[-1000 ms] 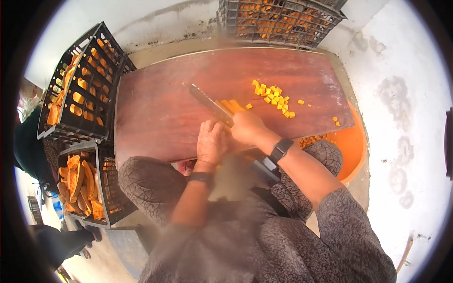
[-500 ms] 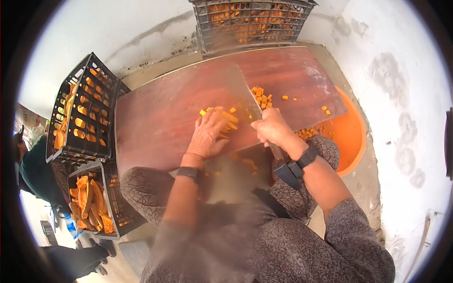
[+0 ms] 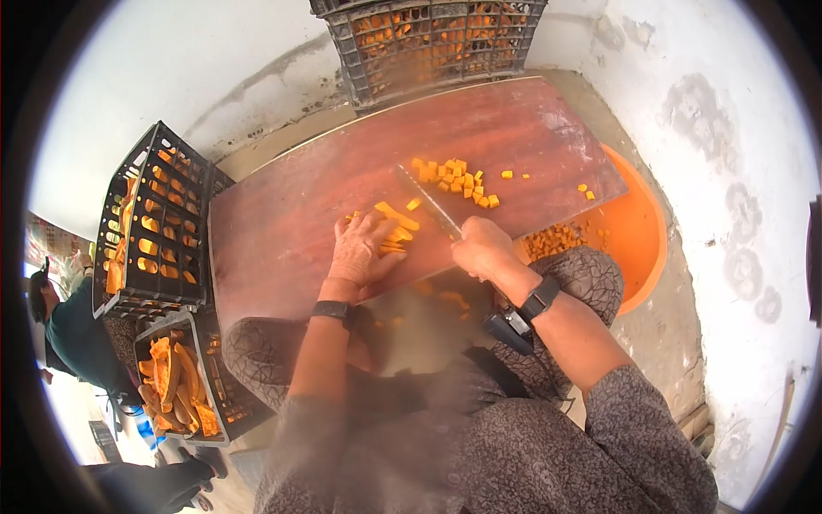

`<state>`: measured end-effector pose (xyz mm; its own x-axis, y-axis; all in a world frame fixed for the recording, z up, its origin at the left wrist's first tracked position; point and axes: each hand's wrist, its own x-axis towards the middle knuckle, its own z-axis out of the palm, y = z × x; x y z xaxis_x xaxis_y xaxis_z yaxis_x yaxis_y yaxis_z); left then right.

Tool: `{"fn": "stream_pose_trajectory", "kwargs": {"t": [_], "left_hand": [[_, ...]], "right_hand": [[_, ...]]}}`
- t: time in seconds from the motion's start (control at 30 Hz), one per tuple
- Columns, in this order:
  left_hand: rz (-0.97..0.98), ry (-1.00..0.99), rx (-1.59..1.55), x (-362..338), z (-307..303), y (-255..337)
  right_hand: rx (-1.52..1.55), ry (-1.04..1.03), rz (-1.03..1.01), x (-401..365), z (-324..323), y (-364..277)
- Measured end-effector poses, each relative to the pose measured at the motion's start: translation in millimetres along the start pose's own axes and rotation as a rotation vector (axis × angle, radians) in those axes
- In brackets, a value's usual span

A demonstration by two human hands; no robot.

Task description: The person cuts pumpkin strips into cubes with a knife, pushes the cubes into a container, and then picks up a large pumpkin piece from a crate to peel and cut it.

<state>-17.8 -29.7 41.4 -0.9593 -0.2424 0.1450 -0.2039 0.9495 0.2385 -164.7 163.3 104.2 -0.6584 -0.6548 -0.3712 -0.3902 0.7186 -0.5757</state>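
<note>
1. The right hand [image 3: 484,248] has its grip wrapped tight round the handle of a knife [image 3: 428,206]. The blade slants toward 11 o'clock over the desk [image 3: 282,214].
2. The left hand [image 3: 364,253] lies flat with its grip spread. Its fingertips press on the orange strips [image 3: 392,230], which lie just at 9 o'clock of the blade.
3. A heap of orange cubes [image 3: 454,176] lies at 1 o'clock of the blade, apart from the strips, with a few strays toward 3 o'clock.
4. An orange basin [image 3: 638,227] sits at 3 o'clock, partly under the desk's end, with more cubes in it.
5. A grey crate [image 3: 428,43] butts against the far edge at 12 o'clock.
6. A black crate [image 3: 154,214] stands tilted at 9 o'clock. A low crate [image 3: 214,403] at 7 o'clock holds orange slices.
7. Another person [image 3: 77,334] is at 8 o'clock, beyond the crates.
8. A blurred patch hides the desk's near edge between the wrists.
</note>
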Motion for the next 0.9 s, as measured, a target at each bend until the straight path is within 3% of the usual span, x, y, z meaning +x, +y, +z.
{"fn": "stream_pose_trajectory", "kwargs": {"t": [0.07, 0.13, 0.43, 0.57, 0.9], "left_hand": [[-0.014, 0.058, 0.003, -6, 2, -4], [-0.154, -0.004, 0.002, -9, 1, -6], [0.059, 0.104, -0.005, 9, 3, 2], [0.076, 0.044, -0.016, 16, 23, -4], [-0.03, 0.056, 0.046, 0, 2, 3]], "right_hand": [[-0.012, -0.018, 0.006, 0, 0, -2], [-0.021, -0.036, 0.009, 1, 3, -2], [-0.104, 0.1, -0.1, 2, 12, -4], [-0.108, 0.07, -0.043, 2, 11, -8], [-0.174, 0.052, -0.047, -3, 11, -12]]}}
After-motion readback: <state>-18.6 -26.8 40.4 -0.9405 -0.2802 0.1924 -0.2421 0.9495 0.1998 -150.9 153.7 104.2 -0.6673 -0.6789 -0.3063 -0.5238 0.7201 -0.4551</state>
